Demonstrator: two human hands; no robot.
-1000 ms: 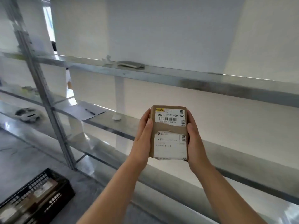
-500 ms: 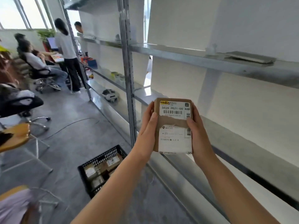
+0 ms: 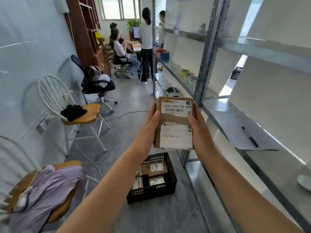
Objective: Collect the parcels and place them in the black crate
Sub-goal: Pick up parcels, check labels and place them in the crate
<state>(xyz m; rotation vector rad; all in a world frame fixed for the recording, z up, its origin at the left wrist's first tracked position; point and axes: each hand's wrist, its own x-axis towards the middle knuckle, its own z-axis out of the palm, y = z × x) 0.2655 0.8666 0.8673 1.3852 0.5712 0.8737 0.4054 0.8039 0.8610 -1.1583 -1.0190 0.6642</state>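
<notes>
"Two hands on the parcel?"

"Yes. The left hand grips its left edge with the thumb over the front, and the right hand grips the right edge the same way. The parcel is flat and brown, held upright, with its white labels facing the camera."

"Where is it?"

"In the air in front of the metal shelving, higher in the view than the black crate."

"And the crate?"

"It stands on the grey floor, just beside the foot of the shelving. Several labelled parcels lie inside it."

"Anything on the shelf?"

"A pen lies on a sheet of paper near the shelf's front edge, to the right of the right hand."

"The other side?"

"A white chair carries a black cloth at the left edge of its wooden seat. Nearer, a lilac garment drapes over another seat."
</notes>
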